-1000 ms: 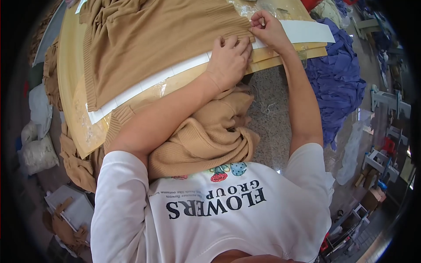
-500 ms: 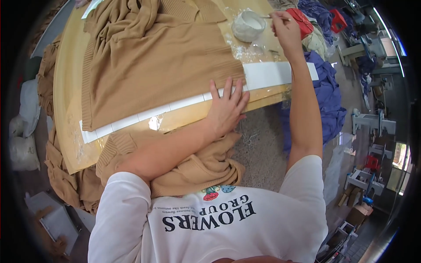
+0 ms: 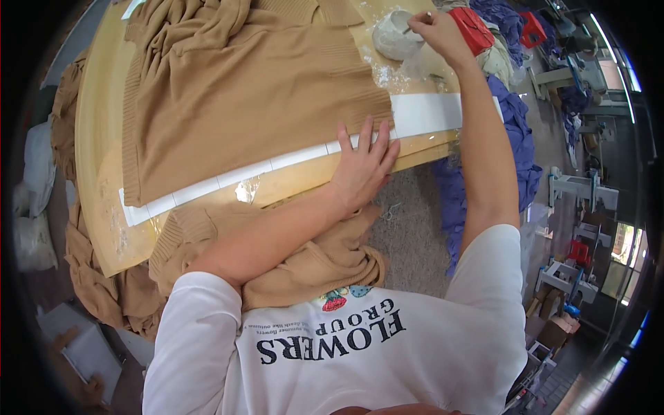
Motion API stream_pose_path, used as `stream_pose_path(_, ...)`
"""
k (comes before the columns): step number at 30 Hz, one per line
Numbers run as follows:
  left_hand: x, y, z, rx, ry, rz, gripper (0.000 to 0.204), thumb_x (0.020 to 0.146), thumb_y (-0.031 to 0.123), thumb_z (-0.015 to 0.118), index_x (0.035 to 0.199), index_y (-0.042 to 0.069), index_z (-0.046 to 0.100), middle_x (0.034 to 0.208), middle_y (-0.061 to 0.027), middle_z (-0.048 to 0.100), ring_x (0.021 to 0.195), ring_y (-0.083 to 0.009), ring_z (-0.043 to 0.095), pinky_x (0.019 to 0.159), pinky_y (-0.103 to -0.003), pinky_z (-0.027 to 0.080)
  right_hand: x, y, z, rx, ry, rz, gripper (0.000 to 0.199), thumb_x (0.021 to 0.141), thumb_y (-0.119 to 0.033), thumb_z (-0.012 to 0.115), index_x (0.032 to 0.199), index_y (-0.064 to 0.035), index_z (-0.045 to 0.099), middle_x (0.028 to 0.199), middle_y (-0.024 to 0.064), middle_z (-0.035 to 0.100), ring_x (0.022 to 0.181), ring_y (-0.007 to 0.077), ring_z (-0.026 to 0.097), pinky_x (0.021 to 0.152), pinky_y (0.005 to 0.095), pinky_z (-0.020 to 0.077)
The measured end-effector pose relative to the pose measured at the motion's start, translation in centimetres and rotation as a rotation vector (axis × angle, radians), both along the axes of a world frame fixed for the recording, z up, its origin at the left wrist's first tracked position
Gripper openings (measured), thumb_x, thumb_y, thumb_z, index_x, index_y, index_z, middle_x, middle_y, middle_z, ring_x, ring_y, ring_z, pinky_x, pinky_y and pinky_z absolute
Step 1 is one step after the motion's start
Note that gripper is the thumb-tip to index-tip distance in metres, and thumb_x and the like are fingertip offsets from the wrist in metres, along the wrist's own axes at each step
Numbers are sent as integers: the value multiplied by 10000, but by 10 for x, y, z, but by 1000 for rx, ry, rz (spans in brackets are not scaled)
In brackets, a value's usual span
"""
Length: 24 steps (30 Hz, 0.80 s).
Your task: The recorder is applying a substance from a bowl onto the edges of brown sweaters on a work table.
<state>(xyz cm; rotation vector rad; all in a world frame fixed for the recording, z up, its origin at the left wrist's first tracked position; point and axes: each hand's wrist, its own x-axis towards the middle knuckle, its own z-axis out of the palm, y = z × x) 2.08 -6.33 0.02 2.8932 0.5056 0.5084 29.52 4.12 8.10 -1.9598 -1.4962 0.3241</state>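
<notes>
A tan knitted garment point(image 3: 242, 97) lies spread on a wooden table point(image 3: 93, 180), its lower hem along a long white strip point(image 3: 277, 162). My left hand point(image 3: 363, 166) lies flat with fingers apart on the hem and the strip at the table's near edge. My right hand point(image 3: 436, 28) reaches far forward and pinches a small thin tool over a white bowl point(image 3: 395, 34). White powder is scattered on the table beside the bowl.
More tan knitwear point(image 3: 304, 263) hangs off the table's near edge against my body, and another heap point(image 3: 90, 283) lies at the left. Blue cloth point(image 3: 515, 145) is piled at the right beside a red object point(image 3: 477, 28). Sewing machines point(image 3: 574, 187) stand far right.
My right hand has left the hem and reached forward to the white bowl. My left hand has flattened and stayed on the strip.
</notes>
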Motion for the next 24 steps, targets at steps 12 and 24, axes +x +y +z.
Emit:
stream_pose_path(12, 2, -1, -2, 33, -29, 4, 630, 719, 421, 646, 1267, 180, 449, 1362, -124, 334, 1245, -387, 280, 866, -698, 235, -8, -22, 11, 85, 433, -166, 186, 831, -167, 627, 869, 14, 624, 714, 60, 610, 571, 119, 577, 551, 245, 483)
stream_pose_path(24, 2, -1, -5, 54, 0, 14, 608, 744, 432, 619, 1272, 192, 439, 1371, -115, 312, 1248, -399, 264, 860, -707, 242, -145, -145, -11, 499, 626, -174, 99, 872, -17, 553, 914, 17, 470, 825, 115, 605, 727, 155, 633, 669, 250, 535)
